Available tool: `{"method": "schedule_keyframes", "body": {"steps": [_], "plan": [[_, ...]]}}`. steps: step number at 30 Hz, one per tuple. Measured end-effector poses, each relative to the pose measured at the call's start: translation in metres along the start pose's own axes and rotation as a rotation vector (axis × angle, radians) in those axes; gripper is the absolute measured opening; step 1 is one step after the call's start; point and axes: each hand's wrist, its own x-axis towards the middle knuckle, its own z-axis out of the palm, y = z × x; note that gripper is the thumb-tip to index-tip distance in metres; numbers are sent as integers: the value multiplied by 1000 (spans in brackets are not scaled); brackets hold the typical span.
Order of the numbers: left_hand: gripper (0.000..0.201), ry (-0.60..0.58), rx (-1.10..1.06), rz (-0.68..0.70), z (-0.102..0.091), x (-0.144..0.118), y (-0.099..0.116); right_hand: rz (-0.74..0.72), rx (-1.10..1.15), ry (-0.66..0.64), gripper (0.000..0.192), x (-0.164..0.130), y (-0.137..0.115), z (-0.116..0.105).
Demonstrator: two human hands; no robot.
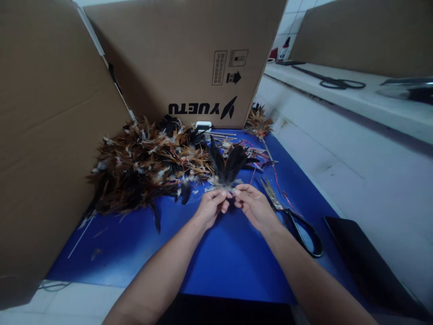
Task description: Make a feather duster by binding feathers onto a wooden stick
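Cardboard walls (189,54) fence my blue mat (223,257), keeping the loose feather heap (142,167) close, while my left hand (210,206) and right hand (252,205) pinch shut on a small dark feather bundle (227,167) by its quills, fanning it upright, scissors (297,225) just beside.

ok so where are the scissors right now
In the head view the scissors lie on the blue mat, just right of the right hand, with the black handles toward the person and the blades pointing at the feather pile.
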Motion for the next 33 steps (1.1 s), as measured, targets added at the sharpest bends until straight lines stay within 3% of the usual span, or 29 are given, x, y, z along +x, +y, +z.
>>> {"method": "schedule_keyframes", "body": {"steps": [6, 15, 27, 30, 33], "plan": [[28, 19, -17, 21, 0, 1, 0, 13, 133, -74, 25, 0, -5, -1], [27, 117, -70, 64, -1, 1, 0, -36, 116, -144, 27, -5, -13, 1], [26, 131, -95, 80, -4, 2, 1, -130, 93, -42, 20, -2, -26, -9], [25, 121, -87, 76, -5, 2, 2, -141, 9, -10, 18, 0, -23, -10], [25, 115, -68, 79, -4, 2, 3, -205, -271, -6, 21, 0, -16, -10]]}}
